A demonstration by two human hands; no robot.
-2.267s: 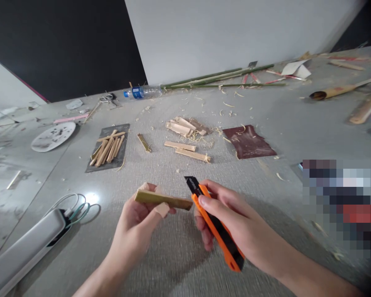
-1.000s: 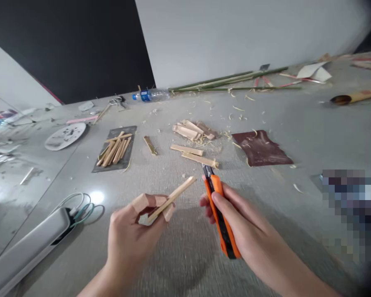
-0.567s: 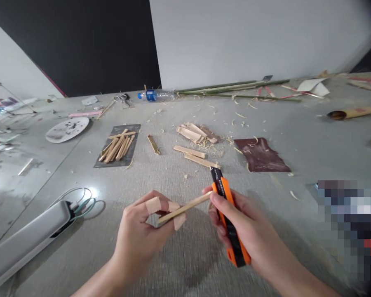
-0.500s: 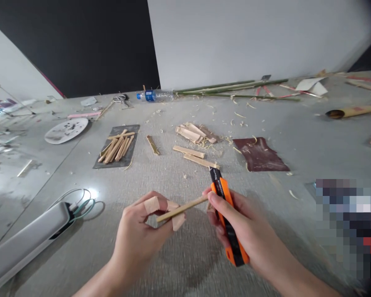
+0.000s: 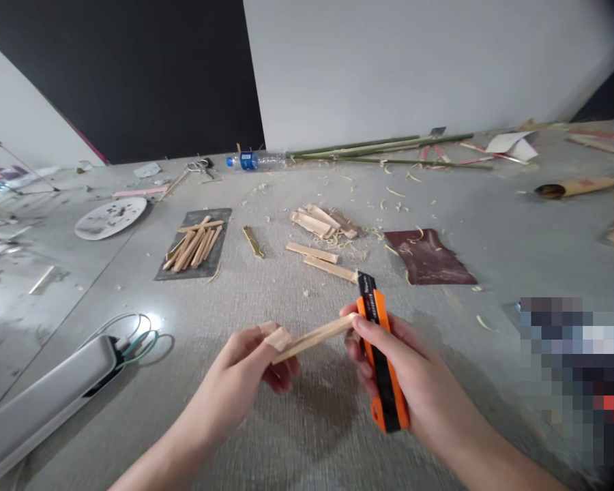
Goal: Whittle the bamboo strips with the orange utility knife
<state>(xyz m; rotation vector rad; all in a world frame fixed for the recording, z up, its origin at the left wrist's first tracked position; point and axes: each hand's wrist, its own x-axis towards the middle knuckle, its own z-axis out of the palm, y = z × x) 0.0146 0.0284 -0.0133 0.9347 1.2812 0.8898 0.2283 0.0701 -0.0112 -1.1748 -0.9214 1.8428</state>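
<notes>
Between my hands a pale wooden strip (image 5: 317,335) is held above the grey surface. My left hand (image 5: 256,358) pinches its near end, thumb on top; bandage-like wraps show on the fingers. The strip's other end sits between thumb and fingertips of my right hand (image 5: 393,348). That same hand is closed round an orange and black utility knife (image 5: 381,361), its head pointing away from me. Beyond the knife lie two loose strips (image 5: 330,268) and a pile of flat wooden pieces (image 5: 320,221). Several sticks (image 5: 197,247) rest on a dark sandpaper sheet (image 5: 217,225) at left.
A brown sandpaper sheet (image 5: 434,259) lies right of the pile, among curled shavings. Farther back are a plastic bottle (image 5: 266,160), long green stalks (image 5: 378,146) and scissors (image 5: 200,166). A white lamp-like bar (image 5: 46,402) with cables fills the near left, below a stained plate (image 5: 92,221).
My left fingers have closed over the strip's near end, where it earlier lay across them. The strip now shows its broader face. My right hand and the knife have shifted slightly right.
</notes>
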